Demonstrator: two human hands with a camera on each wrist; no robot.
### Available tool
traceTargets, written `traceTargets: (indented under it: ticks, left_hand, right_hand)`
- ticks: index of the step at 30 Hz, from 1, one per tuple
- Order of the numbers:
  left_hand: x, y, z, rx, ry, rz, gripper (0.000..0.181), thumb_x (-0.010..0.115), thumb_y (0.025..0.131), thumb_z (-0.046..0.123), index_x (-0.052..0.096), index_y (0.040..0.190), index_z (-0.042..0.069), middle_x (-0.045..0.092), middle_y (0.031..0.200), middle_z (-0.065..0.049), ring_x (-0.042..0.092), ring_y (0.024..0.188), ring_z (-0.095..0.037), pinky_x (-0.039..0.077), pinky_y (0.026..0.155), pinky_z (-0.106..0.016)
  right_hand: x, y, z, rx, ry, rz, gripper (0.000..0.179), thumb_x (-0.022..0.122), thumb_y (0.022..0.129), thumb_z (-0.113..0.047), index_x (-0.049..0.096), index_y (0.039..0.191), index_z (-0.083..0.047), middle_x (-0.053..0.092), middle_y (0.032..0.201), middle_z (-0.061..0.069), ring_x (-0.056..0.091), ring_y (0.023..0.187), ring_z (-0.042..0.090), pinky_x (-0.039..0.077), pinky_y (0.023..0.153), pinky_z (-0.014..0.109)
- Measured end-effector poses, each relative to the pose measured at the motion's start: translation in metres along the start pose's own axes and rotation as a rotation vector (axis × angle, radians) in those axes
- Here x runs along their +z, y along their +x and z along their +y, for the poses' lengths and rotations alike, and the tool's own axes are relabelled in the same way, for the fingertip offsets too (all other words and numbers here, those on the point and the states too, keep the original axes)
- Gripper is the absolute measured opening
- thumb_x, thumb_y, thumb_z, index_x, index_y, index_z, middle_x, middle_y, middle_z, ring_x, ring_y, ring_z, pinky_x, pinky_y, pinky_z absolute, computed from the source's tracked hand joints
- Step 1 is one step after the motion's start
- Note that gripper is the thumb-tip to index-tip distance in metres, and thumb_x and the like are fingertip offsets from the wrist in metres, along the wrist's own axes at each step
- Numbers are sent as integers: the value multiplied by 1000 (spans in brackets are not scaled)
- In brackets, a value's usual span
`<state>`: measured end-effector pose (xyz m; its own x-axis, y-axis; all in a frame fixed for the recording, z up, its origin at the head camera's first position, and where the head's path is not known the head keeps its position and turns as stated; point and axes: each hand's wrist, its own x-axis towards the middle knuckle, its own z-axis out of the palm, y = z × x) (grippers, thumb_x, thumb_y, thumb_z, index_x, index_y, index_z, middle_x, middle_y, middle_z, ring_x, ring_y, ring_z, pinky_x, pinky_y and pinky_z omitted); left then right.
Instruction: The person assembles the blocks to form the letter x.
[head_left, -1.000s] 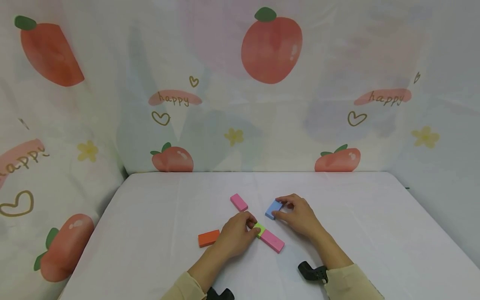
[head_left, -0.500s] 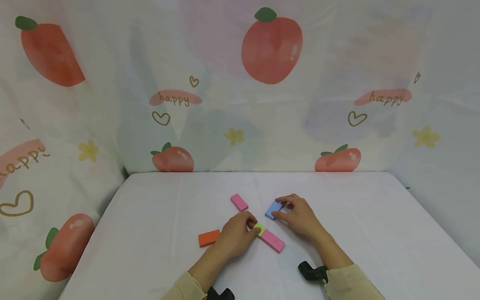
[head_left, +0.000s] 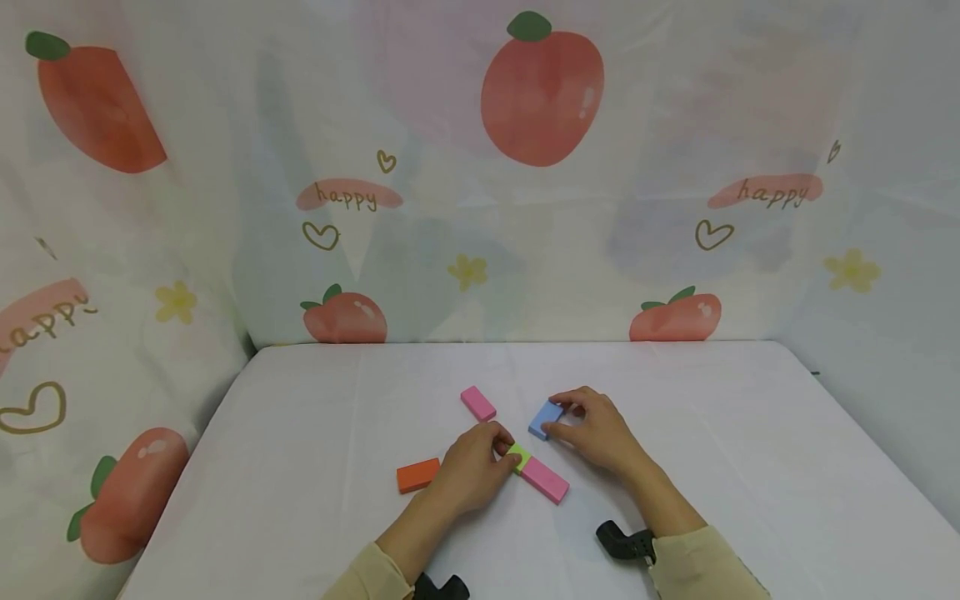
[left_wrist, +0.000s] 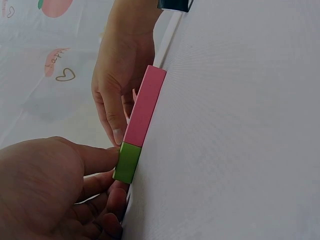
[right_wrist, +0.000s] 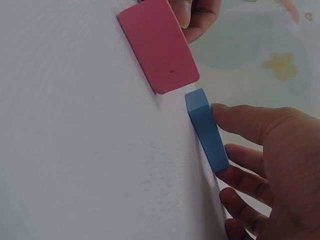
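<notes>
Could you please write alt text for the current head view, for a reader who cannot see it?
A person's left hand pinches a green block end to end with a pink block, while the right hand holds a blue block apart from them. A farther pink block and an orange block lie on the white table before a fruit-patterned backdrop.

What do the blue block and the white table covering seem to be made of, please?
Blue block: probably painted wood, matte, judging by its even, opaque colour and slightly rounded corners, though plastic is possible.
White table covering: seemingly fabric, dull, with faint creases.
</notes>
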<state>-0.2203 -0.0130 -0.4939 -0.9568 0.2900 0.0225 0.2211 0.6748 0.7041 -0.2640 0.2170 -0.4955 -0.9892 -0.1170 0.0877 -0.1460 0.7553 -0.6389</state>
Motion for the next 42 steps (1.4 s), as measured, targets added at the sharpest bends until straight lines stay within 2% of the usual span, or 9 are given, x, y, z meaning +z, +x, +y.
traceTargets:
  ticks: [18, 42]
  left_hand:
    - [0, 0, 0, 0, 8, -2, 20, 72, 97, 29, 67, 111, 15, 60, 93, 8, 52, 80, -7, 44, 74, -26]
    - [0, 1, 0, -1, 4, -10, 20, 72, 97, 29, 67, 110, 15, 60, 93, 8, 52, 80, -7, 44, 73, -25]
  right_hand:
    - [-1, 0, -3, -23, 5, -14, 44, 82, 88, -34, 72, 126, -15, 65, 109, 2, 56, 104, 22, 45, 84, 36]
    - [-2, -2, -9, 13, 29, -55, 45, 83, 87, -33, 71, 127, -14, 63, 106, 2, 52, 95, 20, 42, 74, 32]
